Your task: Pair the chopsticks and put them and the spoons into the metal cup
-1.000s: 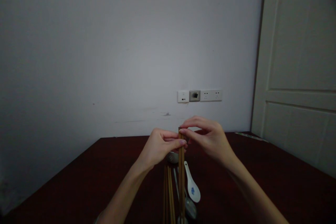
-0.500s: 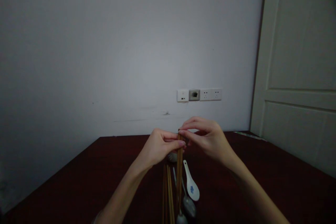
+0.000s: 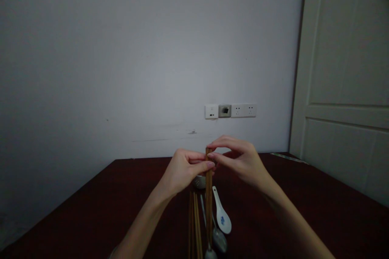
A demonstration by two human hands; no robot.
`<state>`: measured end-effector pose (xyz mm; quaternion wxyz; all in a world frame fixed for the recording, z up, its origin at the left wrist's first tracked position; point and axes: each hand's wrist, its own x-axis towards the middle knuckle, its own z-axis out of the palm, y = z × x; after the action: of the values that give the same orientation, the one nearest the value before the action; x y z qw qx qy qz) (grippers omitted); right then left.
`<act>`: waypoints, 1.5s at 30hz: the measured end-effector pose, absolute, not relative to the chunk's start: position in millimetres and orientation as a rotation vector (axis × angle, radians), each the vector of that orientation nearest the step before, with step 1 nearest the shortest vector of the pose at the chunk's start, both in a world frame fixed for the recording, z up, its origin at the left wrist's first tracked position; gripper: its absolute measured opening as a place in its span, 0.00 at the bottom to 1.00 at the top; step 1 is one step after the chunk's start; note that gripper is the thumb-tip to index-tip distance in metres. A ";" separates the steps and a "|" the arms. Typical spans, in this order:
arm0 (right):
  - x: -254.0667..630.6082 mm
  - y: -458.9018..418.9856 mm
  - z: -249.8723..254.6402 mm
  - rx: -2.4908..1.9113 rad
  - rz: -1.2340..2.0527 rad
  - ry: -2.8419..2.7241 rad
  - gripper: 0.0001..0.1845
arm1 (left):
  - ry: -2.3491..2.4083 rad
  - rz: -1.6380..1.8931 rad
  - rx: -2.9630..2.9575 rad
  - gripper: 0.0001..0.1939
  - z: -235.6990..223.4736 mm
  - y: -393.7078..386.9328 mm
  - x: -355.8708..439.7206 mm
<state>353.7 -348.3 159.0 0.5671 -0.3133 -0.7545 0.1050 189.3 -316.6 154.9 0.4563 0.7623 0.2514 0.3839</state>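
A pair of brown wooden chopsticks (image 3: 208, 198) stands upright in front of me, held near the upper end. My left hand (image 3: 190, 170) pinches them between thumb and fingers from the left. From the right, my right hand (image 3: 235, 156) has its thumb and fingertips closed at the top ends. Below lie several more chopsticks (image 3: 195, 226) to the left, two metal spoons, one of them a spoon (image 3: 219, 239) with its bowl toward me, and a white ceramic spoon (image 3: 223, 218) with a blue mark. Behind the hands sits a pale perforated container (image 3: 199, 182), partly hidden.
Everything lies on a dark red table (image 3: 121, 210) that meets a pale wall (image 3: 136, 68). Sockets and switch plates (image 3: 231, 110) are on the wall. A white panelled door (image 3: 346, 89) stands at the right, and a flat strip (image 3: 288, 157) lies at the table's back right.
The held chopsticks' top ends now show slightly higher above my left fingers. My right fingers have shifted a little at the tops; the left hand is nearly still.
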 end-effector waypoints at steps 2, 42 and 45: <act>352.6 -348.7 159.2 -0.734 0.229 -1.774 0.07 | 0.615 0.935 1.876 0.11 155.8 -317.5 189.2; 346.9 -347.0 152.9 -0.782 0.302 -1.702 0.08 | 0.632 0.997 2.048 0.13 152.5 -315.4 189.8; 348.5 -346.1 152.2 -0.766 0.219 -1.740 0.08 | 0.648 0.992 2.038 0.13 151.7 -314.2 190.1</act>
<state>348.5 -346.1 152.2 0.5760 -0.3273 -0.7432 0.0937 190.1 -314.2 151.7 0.3820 0.7989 0.2541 0.3889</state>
